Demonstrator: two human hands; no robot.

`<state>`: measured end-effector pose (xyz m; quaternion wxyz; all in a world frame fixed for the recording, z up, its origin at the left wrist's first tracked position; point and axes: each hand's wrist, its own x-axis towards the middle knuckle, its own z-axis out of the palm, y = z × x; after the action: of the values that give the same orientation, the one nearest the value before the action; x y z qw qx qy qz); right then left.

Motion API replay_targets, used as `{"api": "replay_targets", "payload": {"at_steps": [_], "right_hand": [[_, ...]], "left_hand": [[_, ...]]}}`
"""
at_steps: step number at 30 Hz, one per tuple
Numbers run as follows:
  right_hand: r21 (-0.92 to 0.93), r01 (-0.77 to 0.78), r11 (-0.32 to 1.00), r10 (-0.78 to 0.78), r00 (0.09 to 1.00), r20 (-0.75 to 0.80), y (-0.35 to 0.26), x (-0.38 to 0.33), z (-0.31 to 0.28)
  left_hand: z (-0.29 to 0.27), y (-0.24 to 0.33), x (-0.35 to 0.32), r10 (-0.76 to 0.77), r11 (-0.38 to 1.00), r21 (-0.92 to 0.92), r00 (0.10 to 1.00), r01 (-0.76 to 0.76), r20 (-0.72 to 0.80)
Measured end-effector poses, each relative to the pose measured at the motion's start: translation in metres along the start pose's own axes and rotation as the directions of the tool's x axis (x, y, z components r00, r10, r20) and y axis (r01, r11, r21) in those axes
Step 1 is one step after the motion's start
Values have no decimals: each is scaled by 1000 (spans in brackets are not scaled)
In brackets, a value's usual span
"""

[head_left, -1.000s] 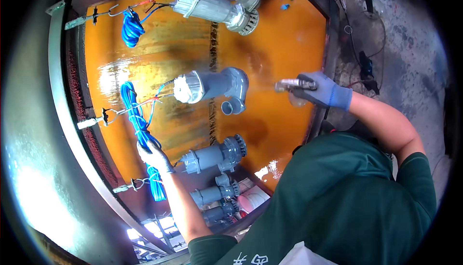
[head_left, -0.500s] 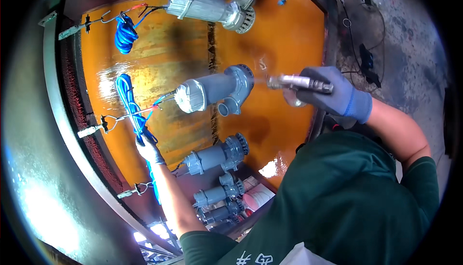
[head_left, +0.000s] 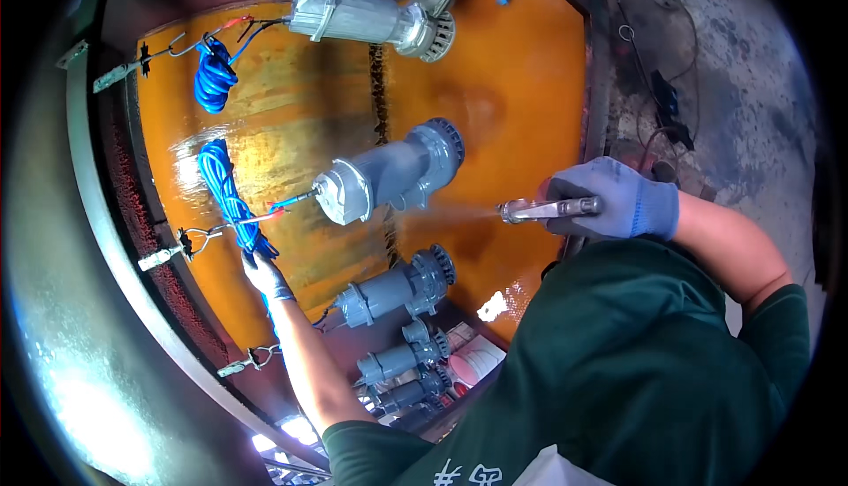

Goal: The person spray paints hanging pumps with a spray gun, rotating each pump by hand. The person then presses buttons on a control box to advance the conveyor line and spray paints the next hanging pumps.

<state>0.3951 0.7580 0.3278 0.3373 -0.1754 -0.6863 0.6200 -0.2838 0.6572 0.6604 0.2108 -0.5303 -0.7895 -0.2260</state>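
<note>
In my gloved right hand [head_left: 609,196] is a metal spray gun [head_left: 548,210], its nozzle pointing left. A pale mist leaves it toward the middle pump [head_left: 389,172], which hangs by its cable from a hook. Grey paint coats most of this pump; its left end cap [head_left: 343,193] looks silvery. My gloved left hand [head_left: 265,276] is closed round the lower end of a bundled blue cable [head_left: 231,199], left of the pump. Glove and cable hide part of the left fingers.
An unpainted silvery pump [head_left: 371,19] hangs above with its coiled blue cable [head_left: 214,75]. Below hang several grey pumps, the closest one [head_left: 393,292] near my left forearm. Behind stands an orange, paint-stained panel [head_left: 495,88]; a metal rail [head_left: 87,150] curves along the left. A pink bucket [head_left: 477,360] sits low.
The middle pump has turned, so its outlet pipe no longer juts toward me. My right hand and the spray gun have come lower, and the mist now meets the pump's lower side.
</note>
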Motion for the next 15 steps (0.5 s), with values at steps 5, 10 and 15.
{"api": "replay_targets", "payload": {"at_steps": [5,10,15], "right_hand": [[180,-155,971,201,941,-274,21,6,14],[0,-36,999,36,992,-120,34,6,20],[314,-131,940,221,937,-270,40,16,11]], "left_hand": [[4,2,8,73,994,76,994,-78,77],[-3,-31,21,98,981,171,995,-96,-5],[-6,-58,36,-7,1000,-3,997,8,81]]}}
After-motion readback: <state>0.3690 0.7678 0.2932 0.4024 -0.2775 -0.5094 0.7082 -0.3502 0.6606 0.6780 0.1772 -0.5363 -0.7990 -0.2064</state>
